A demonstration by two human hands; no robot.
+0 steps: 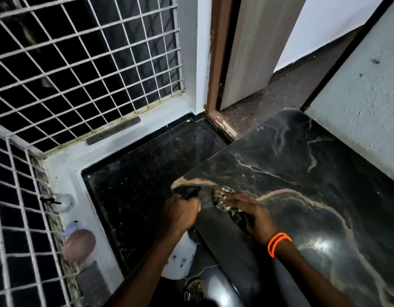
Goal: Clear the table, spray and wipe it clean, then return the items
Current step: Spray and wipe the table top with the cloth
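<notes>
The table (302, 165) is a black marble slab with tan veins, filling the right half of the head view. My left hand (180, 212) grips a spray bottle (179, 260), white body below the fist and black nozzle (188, 191) pointing at the slab's near-left corner. My right hand (250, 212), with orange bands on the wrist, presses a patterned cloth (222, 197) flat on that corner. A bright light reflection shows on the slab near my right forearm.
A white metal window grille (85, 63) runs along the left and back. On the pale sill stand a pinkish round object (79, 244) and a clear bottle (64, 202). A brown door frame (216, 63) and an open door stand behind. My sandalled foot (193, 286) is on the dark floor.
</notes>
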